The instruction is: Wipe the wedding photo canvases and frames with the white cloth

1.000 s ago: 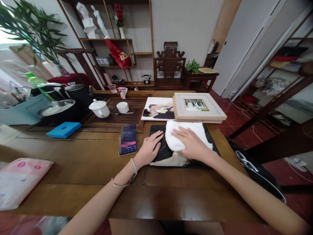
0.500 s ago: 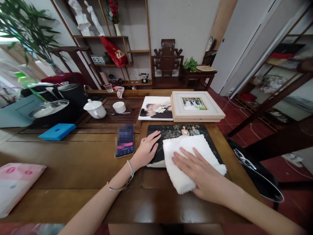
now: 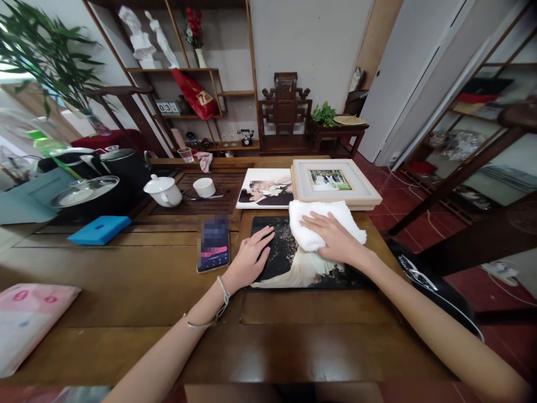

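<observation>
My left hand (image 3: 251,254) lies flat with its fingers spread, holding down the left side of a dark wedding photo panel (image 3: 279,260). A folded white towel (image 3: 306,235) covers the panel's upper right part. With its fingers stretched over the cloth, my right hand (image 3: 331,235) keeps hold of the towel and presses it on the panel. The pale dress in the picture shows below the towel; the couple's upper part is hidden. Just left of my left hand is a phone (image 3: 213,243) with its screen lit.
Behind the panel lie a white photo panel (image 3: 264,196) and stacked pale frames (image 3: 364,193). A lidded white cup (image 3: 163,190) and a small white bowl (image 3: 204,187) stand on the tea tray (image 3: 180,208). Leftward are a blue block (image 3: 99,230) and a tissue pack (image 3: 33,319).
My right hand has slid the towel away from me toward the panel's far edge, uncovering the lower part of the picture. My left hand stays in place.
</observation>
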A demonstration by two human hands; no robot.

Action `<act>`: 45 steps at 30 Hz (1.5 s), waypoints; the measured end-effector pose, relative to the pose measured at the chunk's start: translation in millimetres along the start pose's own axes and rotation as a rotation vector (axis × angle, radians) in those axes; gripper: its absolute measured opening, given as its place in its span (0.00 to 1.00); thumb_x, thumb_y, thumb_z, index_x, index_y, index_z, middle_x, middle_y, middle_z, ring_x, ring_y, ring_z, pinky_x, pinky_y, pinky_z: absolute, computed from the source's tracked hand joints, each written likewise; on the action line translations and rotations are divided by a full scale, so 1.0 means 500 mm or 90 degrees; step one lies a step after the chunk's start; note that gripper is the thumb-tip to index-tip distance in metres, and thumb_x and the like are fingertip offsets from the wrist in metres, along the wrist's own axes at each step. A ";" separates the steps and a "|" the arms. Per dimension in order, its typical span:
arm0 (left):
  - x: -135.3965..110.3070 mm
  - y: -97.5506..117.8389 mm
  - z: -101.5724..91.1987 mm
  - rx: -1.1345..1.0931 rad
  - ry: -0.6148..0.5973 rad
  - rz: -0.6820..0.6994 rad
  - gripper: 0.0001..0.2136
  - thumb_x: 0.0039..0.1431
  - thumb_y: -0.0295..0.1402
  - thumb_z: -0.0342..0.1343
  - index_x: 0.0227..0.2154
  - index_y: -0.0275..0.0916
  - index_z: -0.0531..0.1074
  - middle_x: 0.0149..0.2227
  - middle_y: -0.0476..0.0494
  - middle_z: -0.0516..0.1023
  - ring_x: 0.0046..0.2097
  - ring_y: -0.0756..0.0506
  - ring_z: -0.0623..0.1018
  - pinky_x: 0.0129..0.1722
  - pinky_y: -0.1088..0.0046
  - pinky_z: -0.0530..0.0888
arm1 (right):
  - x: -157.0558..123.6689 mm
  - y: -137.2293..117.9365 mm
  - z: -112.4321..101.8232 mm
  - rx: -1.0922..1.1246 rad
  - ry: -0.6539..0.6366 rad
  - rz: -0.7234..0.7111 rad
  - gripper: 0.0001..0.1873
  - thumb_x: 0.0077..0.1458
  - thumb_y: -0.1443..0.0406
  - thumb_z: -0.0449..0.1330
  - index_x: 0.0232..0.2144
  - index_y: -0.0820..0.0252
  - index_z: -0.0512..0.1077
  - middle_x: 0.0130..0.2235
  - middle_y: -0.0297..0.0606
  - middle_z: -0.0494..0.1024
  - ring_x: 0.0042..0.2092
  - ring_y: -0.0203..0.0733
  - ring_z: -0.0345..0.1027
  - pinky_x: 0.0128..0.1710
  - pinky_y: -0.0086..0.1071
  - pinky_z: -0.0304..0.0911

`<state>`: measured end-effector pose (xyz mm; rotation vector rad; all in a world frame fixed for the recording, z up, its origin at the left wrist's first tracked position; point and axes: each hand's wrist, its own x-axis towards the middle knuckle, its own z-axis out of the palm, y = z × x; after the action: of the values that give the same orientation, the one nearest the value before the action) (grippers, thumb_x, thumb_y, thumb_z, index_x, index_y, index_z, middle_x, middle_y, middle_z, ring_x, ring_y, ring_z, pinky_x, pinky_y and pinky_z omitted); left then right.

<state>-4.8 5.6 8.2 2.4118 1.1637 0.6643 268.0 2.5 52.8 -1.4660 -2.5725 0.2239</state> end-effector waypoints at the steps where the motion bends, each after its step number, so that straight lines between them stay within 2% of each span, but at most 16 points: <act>1: 0.000 0.000 0.000 0.000 0.000 0.000 0.20 0.68 0.31 0.41 0.61 0.39 0.63 0.66 0.37 0.62 0.68 0.41 0.60 0.64 0.51 0.60 | -0.007 -0.012 0.000 -0.008 -0.010 0.006 0.45 0.40 0.74 0.53 0.65 0.64 0.58 0.67 0.47 0.57 0.69 0.55 0.43 0.65 0.62 0.37; 4: 0.000 -0.001 0.001 0.001 -0.002 0.000 0.20 0.69 0.31 0.40 0.61 0.39 0.63 0.66 0.37 0.61 0.68 0.41 0.59 0.64 0.51 0.60 | -0.058 -0.069 0.003 -0.031 -0.057 -0.001 0.47 0.40 0.74 0.53 0.66 0.66 0.56 0.69 0.47 0.54 0.70 0.57 0.39 0.65 0.62 0.36; 8: -0.001 -0.003 0.003 0.004 0.001 0.000 0.20 0.69 0.31 0.40 0.61 0.40 0.63 0.66 0.37 0.62 0.68 0.41 0.60 0.64 0.51 0.60 | -0.143 -0.149 0.015 -0.024 -0.113 -0.082 0.51 0.37 0.74 0.54 0.67 0.68 0.52 0.70 0.47 0.48 0.71 0.58 0.30 0.65 0.64 0.30; 11: -0.001 -0.006 0.005 0.003 0.007 0.004 0.20 0.68 0.30 0.41 0.61 0.40 0.63 0.66 0.37 0.62 0.68 0.40 0.60 0.63 0.51 0.60 | -0.164 -0.167 0.019 -0.004 -0.122 -0.119 0.53 0.35 0.74 0.54 0.67 0.66 0.51 0.70 0.45 0.47 0.71 0.57 0.28 0.65 0.64 0.28; 15: 0.000 -0.007 0.005 0.005 0.007 0.009 0.20 0.68 0.30 0.41 0.61 0.40 0.63 0.66 0.37 0.62 0.68 0.41 0.60 0.64 0.51 0.60 | -0.117 -0.122 0.013 0.008 -0.103 -0.104 0.51 0.35 0.74 0.53 0.66 0.62 0.54 0.70 0.41 0.51 0.71 0.52 0.35 0.66 0.59 0.32; 20: 0.000 -0.004 0.001 0.003 0.002 0.011 0.20 0.69 0.31 0.41 0.61 0.40 0.63 0.66 0.37 0.61 0.68 0.41 0.60 0.64 0.50 0.60 | -0.039 -0.026 0.010 0.000 -0.007 -0.007 0.46 0.38 0.72 0.54 0.65 0.60 0.59 0.68 0.41 0.57 0.69 0.51 0.44 0.66 0.57 0.37; 23: 0.000 -0.004 0.000 -0.003 0.006 0.013 0.20 0.69 0.31 0.41 0.61 0.40 0.63 0.66 0.37 0.61 0.68 0.41 0.60 0.64 0.50 0.60 | -0.030 0.020 0.013 -0.012 0.045 0.047 0.44 0.40 0.72 0.54 0.64 0.61 0.60 0.67 0.42 0.59 0.68 0.51 0.47 0.66 0.56 0.39; 25: 0.000 -0.004 0.000 -0.007 0.009 0.014 0.20 0.68 0.31 0.41 0.61 0.40 0.63 0.66 0.37 0.62 0.68 0.41 0.60 0.64 0.50 0.60 | -0.038 0.029 0.013 -0.025 0.058 0.077 0.43 0.41 0.72 0.53 0.64 0.62 0.60 0.67 0.42 0.59 0.68 0.51 0.47 0.66 0.56 0.40; 27: 0.000 -0.004 0.001 -0.008 0.010 0.014 0.20 0.68 0.31 0.42 0.61 0.41 0.64 0.66 0.37 0.62 0.68 0.41 0.60 0.64 0.50 0.60 | -0.053 0.014 0.014 -0.040 0.043 0.101 0.44 0.41 0.72 0.53 0.64 0.63 0.59 0.67 0.43 0.58 0.69 0.53 0.44 0.66 0.58 0.39; 29: 0.000 -0.004 0.002 -0.005 0.012 0.013 0.20 0.68 0.30 0.42 0.61 0.41 0.64 0.66 0.37 0.62 0.68 0.41 0.60 0.64 0.50 0.60 | -0.068 -0.024 0.014 -0.046 0.008 0.100 0.46 0.40 0.73 0.53 0.65 0.64 0.56 0.68 0.44 0.55 0.70 0.55 0.41 0.65 0.61 0.37; 31: 0.000 -0.004 0.002 -0.001 0.012 0.011 0.20 0.68 0.30 0.42 0.61 0.41 0.64 0.66 0.38 0.62 0.68 0.41 0.60 0.64 0.51 0.60 | -0.081 -0.075 0.017 -0.036 -0.033 0.052 0.48 0.40 0.74 0.53 0.67 0.65 0.54 0.69 0.45 0.52 0.70 0.56 0.37 0.65 0.63 0.35; 34: 0.000 -0.003 0.002 0.003 0.001 0.010 0.20 0.68 0.29 0.41 0.60 0.42 0.65 0.66 0.38 0.62 0.68 0.40 0.61 0.63 0.50 0.61 | -0.089 -0.137 0.021 -0.003 -0.074 -0.080 0.49 0.39 0.74 0.54 0.67 0.64 0.52 0.70 0.44 0.50 0.71 0.55 0.32 0.65 0.63 0.31; 37: 0.000 -0.003 0.001 0.002 -0.003 0.007 0.20 0.68 0.29 0.41 0.59 0.43 0.65 0.66 0.38 0.63 0.67 0.40 0.61 0.63 0.50 0.62 | -0.082 -0.148 0.020 0.011 -0.091 -0.127 0.50 0.38 0.73 0.54 0.67 0.62 0.52 0.70 0.43 0.49 0.71 0.54 0.32 0.66 0.61 0.30; 39: 0.000 -0.003 0.000 0.003 0.002 0.008 0.20 0.68 0.30 0.41 0.60 0.43 0.65 0.66 0.38 0.62 0.68 0.40 0.61 0.63 0.50 0.61 | -0.075 -0.132 0.013 -0.011 -0.095 -0.064 0.49 0.39 0.74 0.54 0.67 0.61 0.52 0.70 0.42 0.49 0.71 0.54 0.34 0.66 0.61 0.33; 41: 0.000 -0.003 0.000 0.002 0.004 0.011 0.20 0.68 0.31 0.41 0.60 0.41 0.64 0.66 0.38 0.62 0.68 0.40 0.60 0.64 0.51 0.60 | -0.075 -0.112 0.002 -0.054 -0.099 0.046 0.48 0.42 0.75 0.53 0.68 0.63 0.50 0.70 0.43 0.50 0.70 0.56 0.36 0.65 0.62 0.39; 45: -0.001 -0.001 -0.001 0.000 0.002 0.011 0.20 0.69 0.31 0.41 0.61 0.40 0.63 0.66 0.37 0.62 0.68 0.41 0.60 0.64 0.51 0.59 | -0.099 -0.100 -0.017 -0.170 -0.112 0.253 0.43 0.47 0.76 0.53 0.67 0.71 0.51 0.67 0.55 0.56 0.66 0.68 0.49 0.56 0.59 0.61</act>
<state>-5.9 5.7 8.2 2.4241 1.1453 0.6741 253.1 -65.2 67.9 -2.1413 -2.4900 0.0615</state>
